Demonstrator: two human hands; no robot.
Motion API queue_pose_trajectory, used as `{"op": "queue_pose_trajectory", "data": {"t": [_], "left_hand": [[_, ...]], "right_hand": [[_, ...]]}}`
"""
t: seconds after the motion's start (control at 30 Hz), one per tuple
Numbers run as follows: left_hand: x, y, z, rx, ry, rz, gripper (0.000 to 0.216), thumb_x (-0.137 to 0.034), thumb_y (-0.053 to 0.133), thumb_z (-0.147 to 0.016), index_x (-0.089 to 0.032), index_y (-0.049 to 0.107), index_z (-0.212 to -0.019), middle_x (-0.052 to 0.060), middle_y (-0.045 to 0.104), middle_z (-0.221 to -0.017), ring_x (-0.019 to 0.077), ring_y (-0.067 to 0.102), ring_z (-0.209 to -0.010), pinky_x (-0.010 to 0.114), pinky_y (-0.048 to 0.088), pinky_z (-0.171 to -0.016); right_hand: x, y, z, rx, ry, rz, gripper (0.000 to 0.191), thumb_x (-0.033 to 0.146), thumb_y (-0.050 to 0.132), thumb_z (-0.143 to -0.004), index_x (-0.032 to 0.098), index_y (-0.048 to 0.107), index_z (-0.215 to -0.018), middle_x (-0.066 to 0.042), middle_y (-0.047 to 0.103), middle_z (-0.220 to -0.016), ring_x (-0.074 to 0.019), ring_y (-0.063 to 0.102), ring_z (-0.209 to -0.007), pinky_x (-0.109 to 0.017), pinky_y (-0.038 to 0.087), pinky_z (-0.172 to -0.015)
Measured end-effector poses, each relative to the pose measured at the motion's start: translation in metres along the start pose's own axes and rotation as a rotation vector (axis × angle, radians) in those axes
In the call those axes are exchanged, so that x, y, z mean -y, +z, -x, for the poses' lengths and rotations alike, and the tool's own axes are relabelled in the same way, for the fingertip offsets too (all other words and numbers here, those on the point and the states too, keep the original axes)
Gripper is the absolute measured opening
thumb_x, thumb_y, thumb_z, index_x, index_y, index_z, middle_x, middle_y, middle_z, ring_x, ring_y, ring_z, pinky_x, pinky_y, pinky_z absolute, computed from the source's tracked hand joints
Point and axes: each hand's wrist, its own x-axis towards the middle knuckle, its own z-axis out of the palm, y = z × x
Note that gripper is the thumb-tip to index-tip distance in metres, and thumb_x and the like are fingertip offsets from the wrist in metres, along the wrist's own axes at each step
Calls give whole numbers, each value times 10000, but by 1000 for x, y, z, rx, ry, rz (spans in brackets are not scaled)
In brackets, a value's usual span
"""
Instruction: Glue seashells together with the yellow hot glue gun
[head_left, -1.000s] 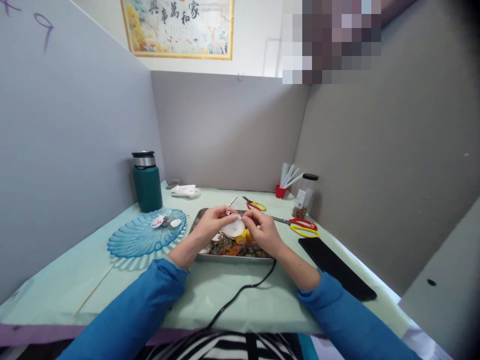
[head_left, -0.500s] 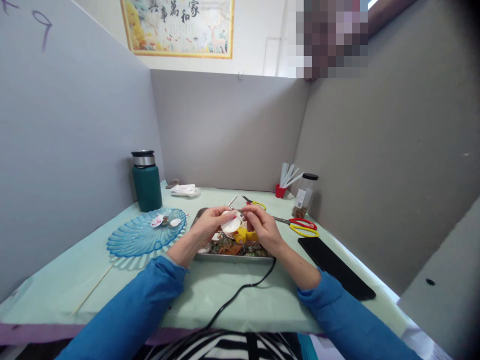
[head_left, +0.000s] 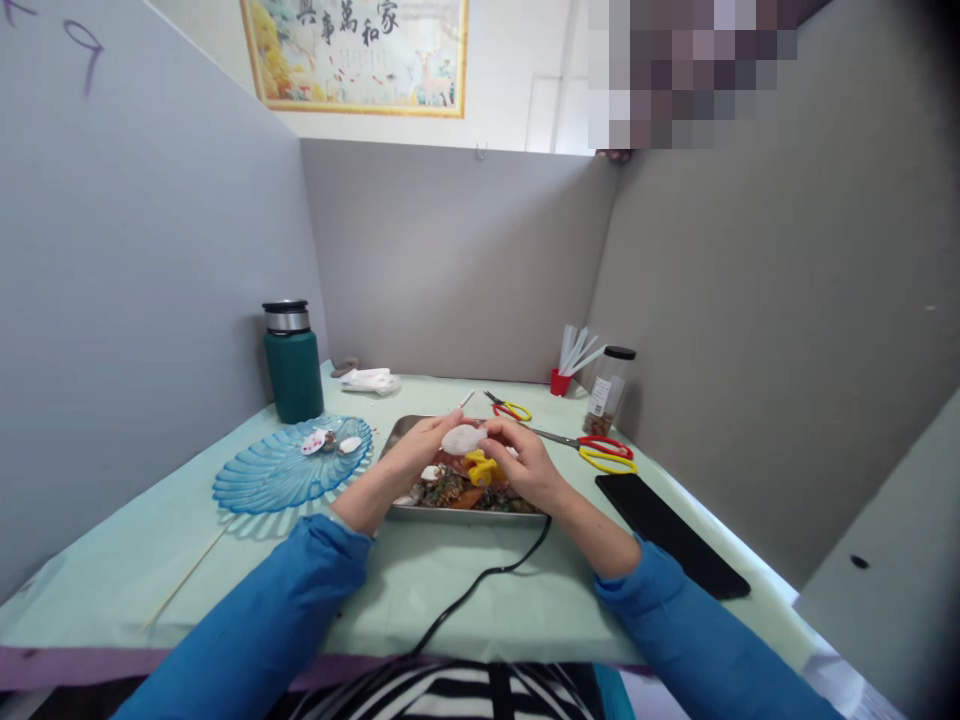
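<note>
The right hand [head_left: 521,455] has its grip pinching the right side of a flat, white, oval piece [head_left: 464,440], maybe a shell. The left hand [head_left: 415,447] is at its other side, but I can't tell if that grip squeezes it. The piece is over a shiny silver metal tray [head_left: 465,515], in the middle of the pale green bench [head_left: 390,590]. It could slip if the pinch is too loose and drop onto the bumpy brown bits [head_left: 439,490] below, or crack if squeezed hard. A sleeve might catch the thin black cord [head_left: 487,573] hanging over the bench's near edge. The gold-framed picture [head_left: 356,60] says 家和萬事興, read from the right, and a purple 9 [head_left: 84,50] is on the left grey wall [head_left: 150,250]. The white label [head_left: 600,396] on the clear jar [head_left: 615,380], near the bench's far right corner, is too small to read.
</note>
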Motion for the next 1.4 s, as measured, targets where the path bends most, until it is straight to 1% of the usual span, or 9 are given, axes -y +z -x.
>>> {"op": "queue_pose_trajectory", "data": {"t": [0.1, 0.2, 0.3, 0.4, 0.57, 0.67, 1.13, 1.27, 1.4], "left_hand": [[0, -2, -3, -148, 143, -85, 483, -547, 577, -760, -126, 700, -962, 78, 683, -877, 163, 597, -739, 248, 459, -645], [-1, -2, -1, -118, 206, -134, 385, -454, 672, -711, -147, 696, -942, 51, 688, -889, 159, 597, -760, 241, 453, -683], [0, -1, 0, -49, 198, -122, 307, -389, 708, -688, -147, 673, -873, 30, 670, -823, 144, 589, -715, 244, 454, -674], [3, -2, 0, -51, 199, -76, 277, -374, 707, -692, -145, 635, -830, 16, 638, -783, 132, 578, -693, 236, 450, -651], [4, -2, -1, -27, 189, -45, 293, -386, 695, -704, -148, 593, -839, -1, 599, -760, 114, 555, -664, 221, 441, -617], [2, 0, 0, -15, 189, -67, 314, -408, 688, -705, -144, 604, -852, 6, 612, -777, 112, 553, -666, 220, 436, -625], [5, -4, -3, -55, 135, 2, 308, -392, 722, -669, -123, 609, -767, 21, 638, -718, 103, 544, -589, 213, 410, -560], [5, -4, -3, -93, 139, 41, 308, -389, 728, -662, -125, 618, -775, 25, 638, -712, 113, 559, -606, 222, 429, -581], [6, -4, -5, -103, 163, 66, 321, -373, 732, -663, -137, 651, -864, 31, 654, -772, 122, 580, -657, 229, 444, -621]], "right_hand": [[-1, 1, 1, 5, 65, 28, 170, 328, 471, -902, 186, 545, -847, 7, 514, -692, -120, 464, -603, -241, 387, -569], [1, 1, 1, 7, 76, 59, 184, 334, 472, -901, 180, 561, -852, 3, 526, -692, -120, 459, -593, -240, 376, -558], [2, 2, 1, 16, 73, 64, 199, 337, 478, -899, 175, 591, -881, -14, 575, -725, -125, 484, -607, -243, 384, -564], [2, 2, 0, -12, 86, 53, 209, 363, 504, -886, 178, 601, -892, -18, 597, -730, -127, 497, -602, -242, 389, -552], [3, 2, 0, -64, 48, 114, 213, 345, 526, -874, 179, 592, -758, -10, 572, -682, -122, 482, -592, -246, 383, -563], [4, 2, 0, -64, 47, 120, 218, 348, 517, -877, 184, 592, -754, -8, 573, -676, -123, 483, -588, -247, 382, -554], [1, 2, 0, -31, -31, 130, 172, 296, 498, -887, 197, 620, -815, -39, 621, -785, -156, 542, -705, -272, 421, -643], [0, 4, 0, -58, 19, 153, 179, 348, 541, -864, 192, 611, -813, -23, 598, -724, -140, 503, -622, -259, 400, -585], [0, 4, 0, -48, 41, 172, 242, 351, 519, -872, 189, 575, -701, -1, 537, -637, -130, 466, -584, -249, 369, -561]]}}
